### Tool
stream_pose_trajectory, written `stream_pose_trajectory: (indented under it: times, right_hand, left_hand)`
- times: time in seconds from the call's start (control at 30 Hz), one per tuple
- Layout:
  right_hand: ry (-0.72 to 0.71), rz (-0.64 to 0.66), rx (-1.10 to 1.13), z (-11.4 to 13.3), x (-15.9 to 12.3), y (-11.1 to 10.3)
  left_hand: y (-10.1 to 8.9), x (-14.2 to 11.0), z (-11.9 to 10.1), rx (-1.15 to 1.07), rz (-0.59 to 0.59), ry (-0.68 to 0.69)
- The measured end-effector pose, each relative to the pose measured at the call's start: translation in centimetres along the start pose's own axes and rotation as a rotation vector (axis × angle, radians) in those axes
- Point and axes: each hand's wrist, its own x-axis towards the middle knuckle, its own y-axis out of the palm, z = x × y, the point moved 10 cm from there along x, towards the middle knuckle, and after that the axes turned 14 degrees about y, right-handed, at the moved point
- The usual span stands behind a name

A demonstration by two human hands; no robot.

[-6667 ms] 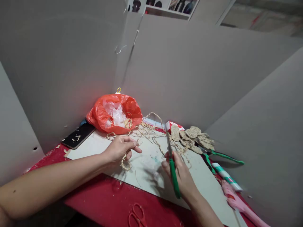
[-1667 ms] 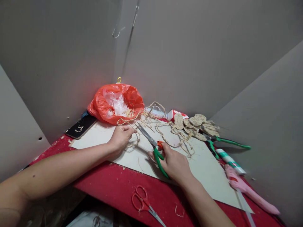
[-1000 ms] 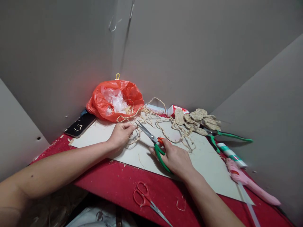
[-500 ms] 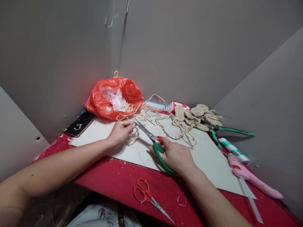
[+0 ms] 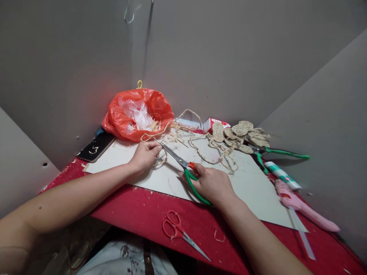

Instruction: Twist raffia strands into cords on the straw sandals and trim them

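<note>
My left hand [image 5: 145, 156] pinches a thin straw rope [image 5: 164, 156], part of which loops below the fingers over the white board [image 5: 246, 191]. In my right hand [image 5: 216, 184] are scissors [image 5: 175, 156] with green and orange handles. Their blades look closed, and the tips lie right beside my left fingertips at the rope. More braided rope [image 5: 200, 152] trails across the board behind the scissors. Several flat coiled rope pieces [image 5: 242, 128] are piled at the back right.
A red plastic bag [image 5: 114, 114] with scraps stands at the back left, beside a black phone [image 5: 96, 147]. Small red scissors [image 5: 173, 225] lie near the front edge. Along the right are green-handled pliers [image 5: 286, 153], a white-green tube [image 5: 282, 175] and a pink glue gun [image 5: 304, 208].
The camera view has shifted slightly, so most things sit a little higher in the picture. Both hands keep their hold, with the scissor tips still beside the left fingertips.
</note>
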Motion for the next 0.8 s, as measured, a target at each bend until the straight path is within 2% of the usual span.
stream_pose_trajectory:
  times: [0.37, 0.47, 0.53, 0.63, 0.73, 0.8]
  right_hand:
    - [-0.006, -0.036, 0.04, -0.3, 0.0, -0.1]
    - [-0.011, -0.066, 0.114, -0.4, 0.1, -0.3]
    - [0.008, -0.096, 0.256, -0.8, 0.2, -0.8]
    - [0.061, -0.132, 0.649, -1.9, 0.4, -1.8]
    - [0.128, -0.04, 1.105, -2.6, 0.6, -1.7]
    - [0.171, 0.045, 1.329, -2.5, 0.6, -1.1]
  left_hand:
    - [-0.4, 0.1, 0.7, -0.03, -0.041, -0.007]
    - [-0.5, 0.2, 0.8, -0.053, -0.057, -0.027]
    - [-0.7, 0.2, 0.5, -0.067, -0.076, -0.021]
    - [-0.6, 0.2, 0.0, -0.062, -0.074, 0.0]
    - [0.2, -0.2, -0.4, -0.052, -0.019, 0.004]
    - [1.2, -0.7, -0.6, -0.07, 0.022, -0.017]
